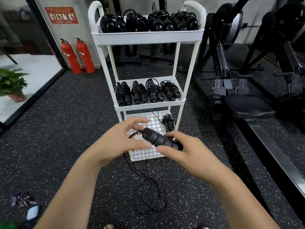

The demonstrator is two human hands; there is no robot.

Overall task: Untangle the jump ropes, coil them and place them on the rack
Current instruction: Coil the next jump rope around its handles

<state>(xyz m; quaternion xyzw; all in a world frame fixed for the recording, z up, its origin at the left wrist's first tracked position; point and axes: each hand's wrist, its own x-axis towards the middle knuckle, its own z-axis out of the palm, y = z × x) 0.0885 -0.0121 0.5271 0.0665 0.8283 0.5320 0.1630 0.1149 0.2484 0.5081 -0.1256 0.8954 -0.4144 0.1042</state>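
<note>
A black jump rope's handles (160, 139) lie together between my hands, in front of the white rack's bottom shelf (145, 154). My right hand (183, 152) grips the handles' right end. My left hand (118, 142) touches their left end with spread fingers. The rope's cord (149, 194) hangs down from my hands and lies in loose loops on the floor. The white three-tier rack (189, 66) holds several coiled ropes (148, 22) on the top shelf and several (145, 92) on the middle one. One coiled rope (168, 123) lies at the bottom shelf's back right.
Two red fire extinguishers (77, 56) stand left of the rack by the wall. Black rowing machines (244, 90) fill the right side. A potted plant (11, 83) sits at the far left. Small items (28, 205) lie on the speckled floor at lower left.
</note>
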